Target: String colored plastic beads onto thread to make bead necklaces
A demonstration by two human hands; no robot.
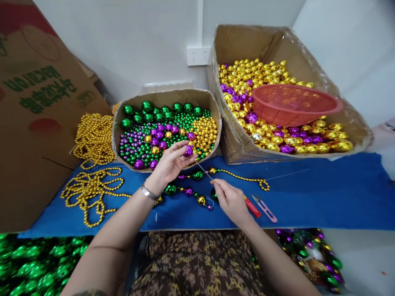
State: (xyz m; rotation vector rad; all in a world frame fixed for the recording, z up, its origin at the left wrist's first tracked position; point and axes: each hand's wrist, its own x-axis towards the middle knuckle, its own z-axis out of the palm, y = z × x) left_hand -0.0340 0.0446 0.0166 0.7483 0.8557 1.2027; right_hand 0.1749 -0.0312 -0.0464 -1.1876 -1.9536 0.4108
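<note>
My left hand [171, 164] pinches a purple bead [188, 151] just in front of the small cardboard box [166, 97] of green, purple and gold beads. A thin needle or thread [202, 168] runs from that bead down to my right hand [230, 199], whose fingers are pinched on its lower end. Between and below my hands, a partly strung strand [197, 176] of green, purple and gold beads lies on the blue cloth [324, 193]. A silver bracelet sits on my left wrist.
A large cardboard box [308, 53] at the right holds gold and purple balls and a red plastic basket [293, 105]. Gold bead strings [92, 164] pile at the left. Red-handled tool [253, 206] and pink snips [265, 208] lie by my right hand. Bagged beads sit below.
</note>
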